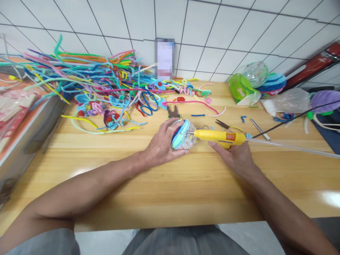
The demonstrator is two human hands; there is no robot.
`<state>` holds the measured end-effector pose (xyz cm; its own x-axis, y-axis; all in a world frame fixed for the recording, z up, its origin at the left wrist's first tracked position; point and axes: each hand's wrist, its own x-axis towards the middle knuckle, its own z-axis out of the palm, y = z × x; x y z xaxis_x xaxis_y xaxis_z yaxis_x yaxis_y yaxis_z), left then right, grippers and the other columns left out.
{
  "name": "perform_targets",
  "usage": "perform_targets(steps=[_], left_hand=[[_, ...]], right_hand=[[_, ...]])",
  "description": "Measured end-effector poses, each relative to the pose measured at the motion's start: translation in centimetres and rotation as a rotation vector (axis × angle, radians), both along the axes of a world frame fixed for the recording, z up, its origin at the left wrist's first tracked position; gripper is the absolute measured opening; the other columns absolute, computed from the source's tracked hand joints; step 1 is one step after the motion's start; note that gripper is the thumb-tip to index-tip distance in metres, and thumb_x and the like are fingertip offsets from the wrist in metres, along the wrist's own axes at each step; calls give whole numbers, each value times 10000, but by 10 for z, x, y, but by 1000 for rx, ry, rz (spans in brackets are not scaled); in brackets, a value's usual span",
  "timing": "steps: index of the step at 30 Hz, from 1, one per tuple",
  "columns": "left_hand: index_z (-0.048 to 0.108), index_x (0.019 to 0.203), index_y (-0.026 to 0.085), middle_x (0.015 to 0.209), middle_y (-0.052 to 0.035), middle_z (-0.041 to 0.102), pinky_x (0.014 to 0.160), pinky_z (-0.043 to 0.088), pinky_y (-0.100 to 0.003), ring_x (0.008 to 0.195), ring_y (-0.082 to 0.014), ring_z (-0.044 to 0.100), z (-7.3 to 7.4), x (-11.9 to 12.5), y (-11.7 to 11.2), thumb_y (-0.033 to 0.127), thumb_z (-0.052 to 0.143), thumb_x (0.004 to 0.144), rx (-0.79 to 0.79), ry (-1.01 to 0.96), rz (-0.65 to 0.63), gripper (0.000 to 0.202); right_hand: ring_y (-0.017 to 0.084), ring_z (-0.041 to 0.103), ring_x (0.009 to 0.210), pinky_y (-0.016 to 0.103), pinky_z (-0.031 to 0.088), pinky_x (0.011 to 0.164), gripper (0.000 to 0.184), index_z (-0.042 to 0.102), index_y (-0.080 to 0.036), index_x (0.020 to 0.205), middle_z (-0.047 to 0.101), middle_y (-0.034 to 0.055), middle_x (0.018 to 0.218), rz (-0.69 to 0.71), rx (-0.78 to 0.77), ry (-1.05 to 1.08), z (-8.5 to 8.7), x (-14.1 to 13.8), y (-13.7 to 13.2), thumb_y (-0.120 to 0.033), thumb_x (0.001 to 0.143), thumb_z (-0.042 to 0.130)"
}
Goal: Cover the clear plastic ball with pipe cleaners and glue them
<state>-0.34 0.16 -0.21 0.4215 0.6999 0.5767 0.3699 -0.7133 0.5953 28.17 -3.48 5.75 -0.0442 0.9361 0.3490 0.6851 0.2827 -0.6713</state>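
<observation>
The left hand (162,143) cups a small clear ball (183,137) banded with blue and yellow fuzzy coils. Its fingers curl over the ball's top and near side and pin it to the table (170,187) near the middle. The right hand (235,156) has its fingers wrapped tight round the grip of a yellow glue gun (217,136). The gun lies almost level with its long axis running left to right. Its nozzle points left, at or just off the ball's right side, and a clear glue stick (292,147) trails out of the back. The ball looks light, thin-shelled and apt to roll or dent, so the soft wrapped band seems the safest place to hold it. The gun is stiff and its tip is likely hot, so the handle is the place to hold. A heap of pipe cleaners (92,85) lies beyond, to the left.
</observation>
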Motion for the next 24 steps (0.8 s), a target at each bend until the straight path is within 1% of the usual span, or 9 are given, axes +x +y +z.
perform_targets(steps=[5,8,11,14,18,20,24], left_hand=[[342,1670,290,1607,-204,492,1272,481,-637,1546,-400,502,2,-1,0,601,904,845,-11,8,7,1046],[338,1671,289,1609,-205,492,1281,469,-644,1549,-403,500,2,-1,0,607,907,839,-9,19,11,1057],[336,1673,286,1604,-206,498,1283,471,-640,1545,-399,503,1,-1,0,629,893,847,0,19,11,1055],[345,1674,281,1604,-208,502,1287,469,-634,1544,-398,504,1,0,0,643,881,853,3,16,15,1045],[346,1676,282,1611,-209,499,1290,463,-639,1549,-404,495,0,-1,0,623,891,852,4,8,1,1045],[335,1678,292,1613,-207,496,1295,455,-649,1555,-409,488,-1,-1,1,619,895,848,-2,12,-2,1053],[332,1677,295,1616,-209,490,1293,457,-655,1555,-414,489,-1,-1,1,626,897,842,-1,12,0,1061]], right_hand=[[335,802,845,464,668,776,286,705,-290,898,796,55,820,-7,-28,-26,3,1,1,-565,911,785],[336,805,864,460,671,784,290,707,-285,895,799,65,829,-6,-27,-8,1,2,1,-561,901,796],[326,799,851,450,665,760,305,693,-278,893,794,67,838,-31,-17,10,-2,3,1,-560,890,807],[307,788,820,452,662,780,287,687,-276,894,790,59,856,-28,-7,-1,-3,2,0,-540,901,797],[297,782,800,451,662,795,305,664,-266,853,767,50,811,-14,-10,2,-3,1,0,-537,904,794],[296,780,773,449,662,770,319,665,-263,843,762,46,791,-12,-14,12,-3,1,-1,-547,901,798],[291,776,735,430,662,709,304,706,-271,893,791,42,811,-2,-20,37,-1,-2,-1,-557,902,806]])
